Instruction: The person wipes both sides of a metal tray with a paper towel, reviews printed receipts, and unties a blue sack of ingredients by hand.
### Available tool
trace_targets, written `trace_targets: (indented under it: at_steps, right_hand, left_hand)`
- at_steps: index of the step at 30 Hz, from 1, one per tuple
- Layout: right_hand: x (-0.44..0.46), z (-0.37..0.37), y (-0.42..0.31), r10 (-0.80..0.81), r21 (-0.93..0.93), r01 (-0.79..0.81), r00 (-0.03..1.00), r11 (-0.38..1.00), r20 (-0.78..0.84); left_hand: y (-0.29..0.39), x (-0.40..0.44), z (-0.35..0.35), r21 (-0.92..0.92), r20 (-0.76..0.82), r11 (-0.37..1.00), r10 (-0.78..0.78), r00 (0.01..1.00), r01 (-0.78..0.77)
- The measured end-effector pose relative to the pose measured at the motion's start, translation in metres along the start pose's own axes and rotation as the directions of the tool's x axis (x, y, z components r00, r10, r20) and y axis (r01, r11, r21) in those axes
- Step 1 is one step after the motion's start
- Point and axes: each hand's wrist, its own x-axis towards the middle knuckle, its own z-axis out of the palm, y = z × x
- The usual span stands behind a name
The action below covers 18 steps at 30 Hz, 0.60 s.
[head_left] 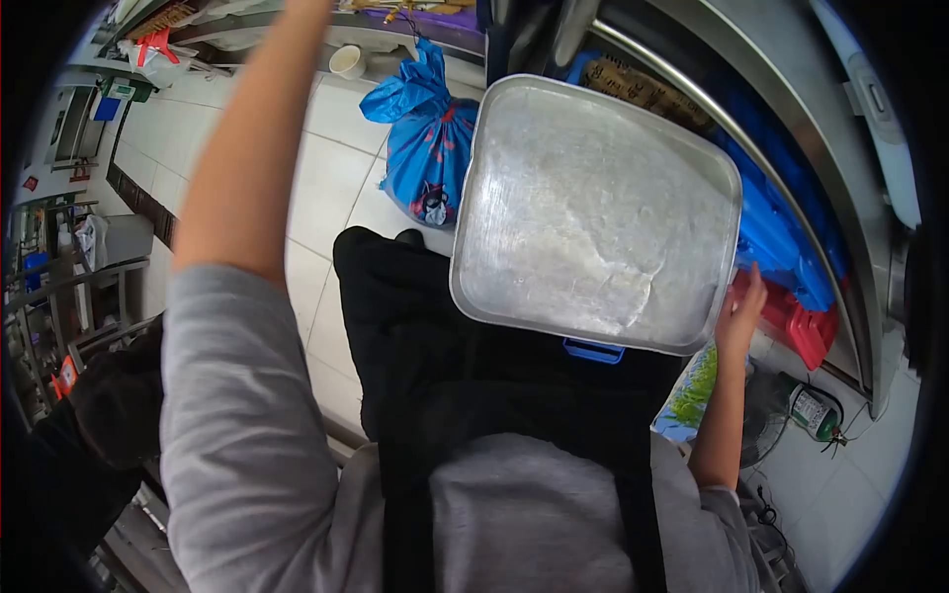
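A shallow rectangular metal tray [593,198] with a raised rim and a scuffed, dented base lies in front of my body, above my black apron [415,336]. My right hand [741,311] is at the tray's lower right edge, with its fingers along the rim; part of the grip is hidden. A blue clip [594,351] shows under the tray's near edge; what it belongs to is covered. My left arm [242,168] stretches up and forward, and its hand is beyond the top of the view.
A tied blue bag [427,148] and a white tub [347,61] stand on the tiled floor. To the right are a curved metal bar [736,114], a red plastic container [791,321] and a green-labelled bottle [816,410]. Another person in dark clothes [99,425] is at left.
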Motion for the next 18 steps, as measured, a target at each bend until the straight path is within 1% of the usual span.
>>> trace_targets:
  at_steps: [1, 2, 3, 4, 5, 6, 7, 8, 9, 10, 11, 12, 13, 14, 15, 17, 18]
  right_hand:
    - [0.010, -0.015, -0.007, -0.046, 0.062, 0.051, 0.995, 0.997, -0.085]
    - [0.026, -0.042, -0.031, -0.253, -0.100, 0.237, 0.946, 0.966, -0.203]
    - [0.044, -0.068, -0.048, -0.392, -0.212, 0.343, 0.878, 0.915, -0.273]
    - [0.065, -0.094, -0.073, -0.476, -0.233, 0.418, 0.813, 0.878, -0.334]
    - [0.083, -0.117, -0.102, -0.486, -0.295, 0.396, 0.793, 0.869, -0.368]
    - [0.105, -0.132, -0.127, -0.516, -0.339, 0.400, 0.751, 0.852, -0.412]
    - [0.130, -0.147, -0.151, -0.584, -0.353, 0.474, 0.729, 0.807, -0.357]
    - [0.153, -0.152, -0.168, -0.642, -0.349, 0.550, 0.722, 0.759, -0.259]
    - [0.176, -0.150, -0.182, -0.680, -0.287, 0.626, 0.718, 0.725, -0.150]
    - [0.196, -0.141, -0.193, -0.687, -0.225, 0.659, 0.723, 0.718, -0.076]
    - [0.216, -0.127, -0.197, -0.722, -0.156, 0.711, 0.692, 0.686, -0.019]
    - [0.226, -0.109, -0.203, -0.655, 0.148, 0.640, 0.750, 0.754, 0.088]
    - [0.226, -0.101, -0.224, -0.591, 0.101, 0.583, 0.798, 0.807, 0.116]
    - [0.230, -0.096, -0.238, -0.564, 0.073, 0.560, 0.816, 0.826, 0.129]
    - [0.234, -0.091, -0.252, -0.536, 0.044, 0.536, 0.832, 0.843, 0.142]
    - [0.250, -0.082, -0.260, -0.602, -0.216, 0.609, 0.792, 0.764, 0.103]
    - [0.253, -0.079, -0.262, -0.604, -0.208, 0.611, 0.790, 0.763, 0.106]
  left_hand:
    - [0.013, -0.040, -0.014, 0.053, 0.072, 0.998, -0.025, 0.997, 0.021]
    - [0.014, -0.087, -0.022, 0.137, 0.143, 0.988, 0.053, 0.988, -0.073]
    - [0.020, -0.130, -0.022, -0.067, 0.136, 0.991, 0.128, 0.982, -0.120]
    - [0.016, -0.184, -0.021, -0.159, 0.370, 0.985, -0.001, 0.929, 0.065]
    - [0.021, -0.226, -0.021, -0.178, 0.499, 0.976, -0.021, 0.866, 0.126]
    - [0.017, -0.260, -0.020, -0.099, 0.746, 0.930, -0.165, 0.645, 0.353]
    - [0.017, -0.286, -0.015, -0.005, 0.740, 0.953, -0.200, 0.642, 0.304]
    - [0.017, -0.302, -0.008, 0.092, 0.728, 0.962, -0.242, 0.641, 0.258]
    - [0.018, -0.308, -0.002, 0.082, 0.709, 0.958, -0.249, 0.660, 0.273]
    - [0.020, -0.314, 0.003, 0.165, 0.645, 0.951, -0.304, 0.701, 0.261]
    - [0.020, -0.316, 0.007, 0.252, 0.574, 0.933, -0.357, 0.737, 0.256]
    - [0.018, -0.314, 0.009, 0.250, 0.549, 0.928, -0.372, 0.748, 0.278]
    - [0.014, -0.311, 0.010, 0.273, 0.589, 0.925, -0.378, 0.715, 0.264]
    - [0.010, -0.309, 0.012, 0.296, 0.630, 0.923, -0.383, 0.676, 0.247]
    - [0.011, -0.303, 0.011, 0.299, 0.615, 0.917, -0.397, 0.682, 0.264]
    - [0.012, -0.294, 0.008, 0.347, 0.692, 0.900, -0.436, 0.575, 0.264]
    - [0.011, -0.294, 0.006, 0.354, 0.692, 0.897, -0.441, 0.571, 0.264]
